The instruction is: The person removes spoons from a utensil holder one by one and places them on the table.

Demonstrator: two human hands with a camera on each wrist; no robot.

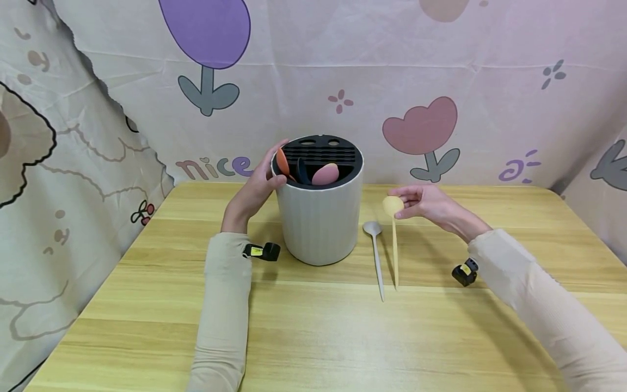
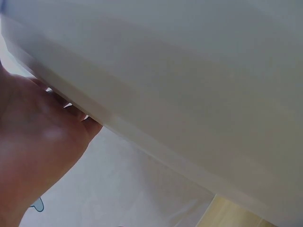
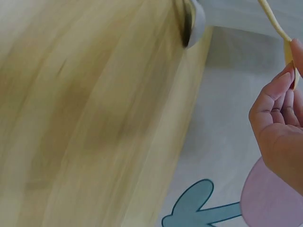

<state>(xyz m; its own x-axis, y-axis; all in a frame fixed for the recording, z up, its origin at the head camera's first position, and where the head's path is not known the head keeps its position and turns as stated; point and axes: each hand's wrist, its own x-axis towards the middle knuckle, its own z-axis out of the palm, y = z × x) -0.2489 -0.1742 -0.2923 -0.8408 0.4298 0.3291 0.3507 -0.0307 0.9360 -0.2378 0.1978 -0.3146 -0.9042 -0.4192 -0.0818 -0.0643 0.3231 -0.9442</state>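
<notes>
A white ribbed utensil holder [image 1: 318,228] with a black slotted insert stands upright on the table. My left hand [image 1: 259,179] grips its upper left side, thumb at the front rim and fingers around the back; in the left wrist view the palm [image 2: 42,137] lies along the holder's wall [image 2: 180,94]. Inside are an orange utensil [image 1: 282,162], a dark blue one [image 1: 302,171] and a pink one [image 1: 325,174]. My right hand [image 1: 426,204] pinches a yellow long-handled spoon [image 1: 393,206] by its bowl, handle hanging down. Left of it lies a grey spoon [image 1: 373,228].
The wooden table [image 1: 313,337] reaches back to a patterned cloth [image 1: 303,98] hung behind and at the sides. Small black cameras are strapped to both wrists. In the right wrist view, the grey spoon [image 3: 194,23] shows near the table's back edge.
</notes>
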